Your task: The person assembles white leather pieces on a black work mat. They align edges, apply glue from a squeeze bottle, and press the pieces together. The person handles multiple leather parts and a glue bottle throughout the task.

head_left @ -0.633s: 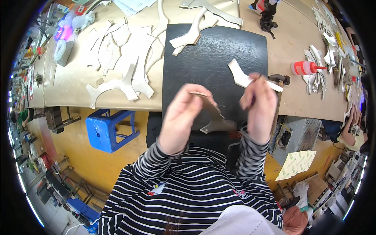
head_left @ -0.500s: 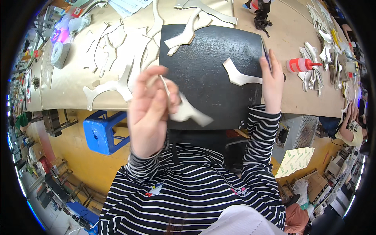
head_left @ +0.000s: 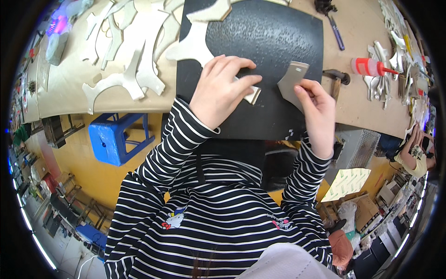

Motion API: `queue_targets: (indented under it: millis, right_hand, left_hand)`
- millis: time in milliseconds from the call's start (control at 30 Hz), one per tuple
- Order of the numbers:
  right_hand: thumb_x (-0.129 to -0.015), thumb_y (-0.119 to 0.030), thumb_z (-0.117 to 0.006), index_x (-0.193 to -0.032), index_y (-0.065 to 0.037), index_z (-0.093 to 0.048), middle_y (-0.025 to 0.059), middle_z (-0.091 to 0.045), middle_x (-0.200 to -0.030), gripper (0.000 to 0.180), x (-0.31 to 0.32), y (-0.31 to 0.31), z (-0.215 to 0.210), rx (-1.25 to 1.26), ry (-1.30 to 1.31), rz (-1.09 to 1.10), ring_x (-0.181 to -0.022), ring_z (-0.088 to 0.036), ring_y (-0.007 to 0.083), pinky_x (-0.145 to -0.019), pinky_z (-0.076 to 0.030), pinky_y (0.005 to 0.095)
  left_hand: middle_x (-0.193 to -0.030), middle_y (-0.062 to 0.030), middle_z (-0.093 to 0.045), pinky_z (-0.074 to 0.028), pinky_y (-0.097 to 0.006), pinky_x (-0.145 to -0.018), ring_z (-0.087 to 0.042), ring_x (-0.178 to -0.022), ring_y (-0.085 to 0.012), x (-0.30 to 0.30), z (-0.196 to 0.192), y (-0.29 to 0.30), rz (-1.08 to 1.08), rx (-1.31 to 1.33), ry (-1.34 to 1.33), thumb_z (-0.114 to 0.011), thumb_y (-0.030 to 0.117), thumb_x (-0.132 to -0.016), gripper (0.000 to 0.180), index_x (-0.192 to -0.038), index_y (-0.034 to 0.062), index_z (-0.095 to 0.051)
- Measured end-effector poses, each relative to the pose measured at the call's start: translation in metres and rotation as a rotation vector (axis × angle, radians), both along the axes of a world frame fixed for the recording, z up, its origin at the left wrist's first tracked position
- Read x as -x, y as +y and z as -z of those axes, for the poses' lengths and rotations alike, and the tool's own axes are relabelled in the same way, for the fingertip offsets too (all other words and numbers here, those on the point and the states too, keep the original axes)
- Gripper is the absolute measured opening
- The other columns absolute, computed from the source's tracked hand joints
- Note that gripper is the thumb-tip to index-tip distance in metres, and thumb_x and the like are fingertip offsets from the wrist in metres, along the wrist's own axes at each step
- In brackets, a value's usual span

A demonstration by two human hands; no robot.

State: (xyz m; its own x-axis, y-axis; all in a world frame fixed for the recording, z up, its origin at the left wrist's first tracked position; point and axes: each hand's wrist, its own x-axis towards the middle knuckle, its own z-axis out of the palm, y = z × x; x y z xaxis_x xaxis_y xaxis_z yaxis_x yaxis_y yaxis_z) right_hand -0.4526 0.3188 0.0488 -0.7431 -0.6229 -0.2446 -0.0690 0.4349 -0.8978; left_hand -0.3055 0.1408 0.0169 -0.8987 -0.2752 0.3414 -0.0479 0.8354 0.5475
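Note:
My right hand (head_left: 316, 104) pinches a grey, curved leather-like piece (head_left: 293, 76) between thumb and fingers, its upper end tilted up off the black board (head_left: 274, 123). Over the middle of that board is my left hand (head_left: 225, 86), palm down with thumb and index finger apart. A white branched piece (head_left: 195, 44) lies partly beneath it. The pale end of a narrow strip (head_left: 253, 96) shows by the left thumb; whether it belongs to the branched piece is hidden. Another white piece (head_left: 211, 11) lies at the board's far edge.
Several white cut pieces (head_left: 127, 81) lie on the table at left. To the right are a hammer (head_left: 337, 76), a purple-handled tool (head_left: 337, 35), a red-capped squeeze bottle (head_left: 368, 66) and more cut pieces (head_left: 378, 86). A blue stool (head_left: 106, 142) stands left of me.
My left hand has come down and to the right onto the board from its raised position with a white piece. My right hand has taken hold of the curved piece. The view has shifted.

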Motion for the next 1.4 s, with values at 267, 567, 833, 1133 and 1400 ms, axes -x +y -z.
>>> queue_targets:
  millis: [267,567,833,1133,1400]
  right_hand:
    - [-0.089,-0.003,-0.068,-0.106,0.002,-0.060,0.0016,-0.064,-0.083,0.019,-0.021,0.010,-0.017,0.132,-0.414,0.164,-0.060,-0.049,0.0016,-0.050,-0.033,0.0151]
    - [-0.083,0.004,-0.070,-0.122,0.007,-0.058,0.0165,-0.067,-0.108,0.042,-0.032,0.019,-0.027,0.638,-0.646,0.174,-0.060,-0.057,0.0064,-0.045,-0.038,0.0154]
    - [-0.085,0.000,-0.072,-0.104,0.004,-0.066,0.0092,-0.071,-0.086,0.020,-0.035,0.003,0.009,0.064,-0.495,0.090,-0.063,-0.063,0.0095,-0.049,-0.044,0.0180]
    - [-0.086,0.001,-0.073,-0.100,0.005,-0.068,0.0093,-0.072,-0.085,0.016,-0.038,-0.008,0.015,0.019,-0.328,0.099,-0.072,-0.069,0.0110,-0.064,-0.054,0.0201]
    - [-0.084,0.003,-0.073,-0.096,0.005,-0.068,0.0087,-0.072,-0.084,0.013,-0.045,-0.013,0.016,0.085,-0.220,0.098,-0.075,-0.069,0.0120,-0.064,-0.054,0.0204]
  left_hand:
    - [-0.106,0.0021,-0.065,-0.039,-0.039,-0.096,-0.059,-0.104,-0.0205,-0.017,0.016,0.008,-0.067,-0.097,-0.002,-0.075,0.017,-0.076,0.021,-0.097,0.0142,-0.072]
    - [-0.107,-0.0006,-0.067,-0.042,-0.037,-0.091,-0.059,-0.101,-0.0220,-0.015,0.017,0.009,-0.086,-0.088,-0.003,-0.078,0.016,-0.072,0.028,-0.100,0.0142,-0.076]
    - [-0.103,0.0016,-0.067,-0.042,-0.037,-0.092,-0.060,-0.101,-0.0211,-0.012,0.022,0.010,-0.130,-0.094,0.037,-0.076,0.014,-0.073,0.023,-0.097,0.0148,-0.075]
    - [-0.105,0.0020,-0.066,-0.042,-0.037,-0.091,-0.060,-0.102,-0.0211,-0.013,0.022,0.009,-0.127,-0.122,0.016,-0.075,0.014,-0.075,0.021,-0.096,0.0157,-0.074]
    - [-0.106,0.0016,-0.067,-0.042,-0.035,-0.089,-0.059,-0.099,-0.0190,-0.012,0.020,0.008,-0.122,-0.108,0.012,-0.078,0.014,-0.074,0.025,-0.099,0.0159,-0.076]
